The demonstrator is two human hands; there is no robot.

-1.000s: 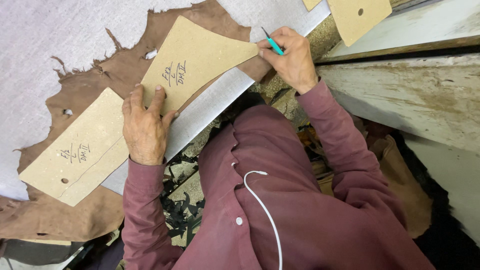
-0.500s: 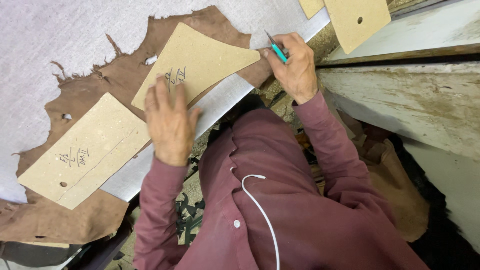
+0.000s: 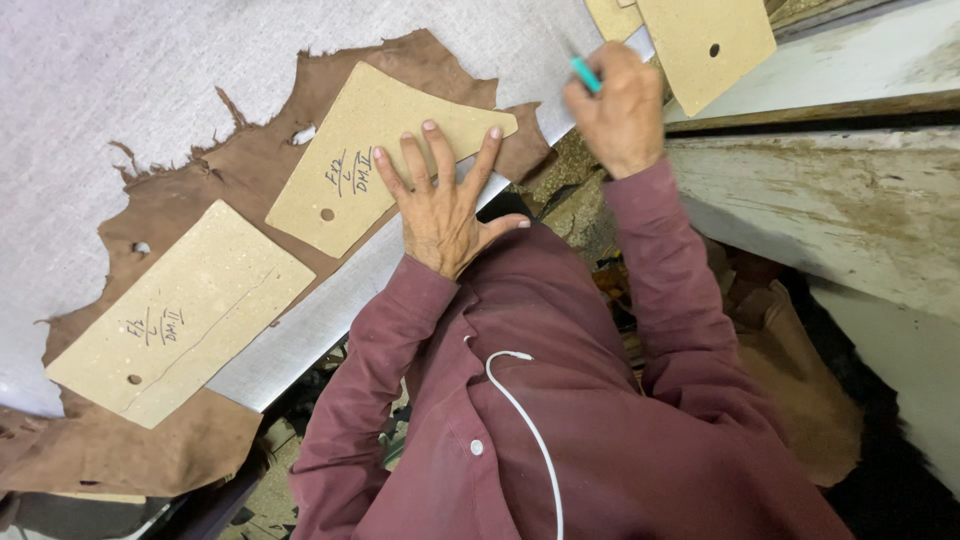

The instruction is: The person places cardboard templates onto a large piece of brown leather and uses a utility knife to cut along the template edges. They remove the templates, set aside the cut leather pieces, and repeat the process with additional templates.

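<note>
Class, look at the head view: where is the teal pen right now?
The teal pen is near the top edge, right of centre, held in the right hand, just left of the hanging cardboard template and above the table edge.

The left hand (image 3: 440, 205) now lies flat with spread fingers on the curved cardboard pattern (image 3: 375, 150), no longer on the long one. The right hand (image 3: 618, 110) with the teal pen (image 3: 585, 75) is now away from the pattern's tip.
</note>
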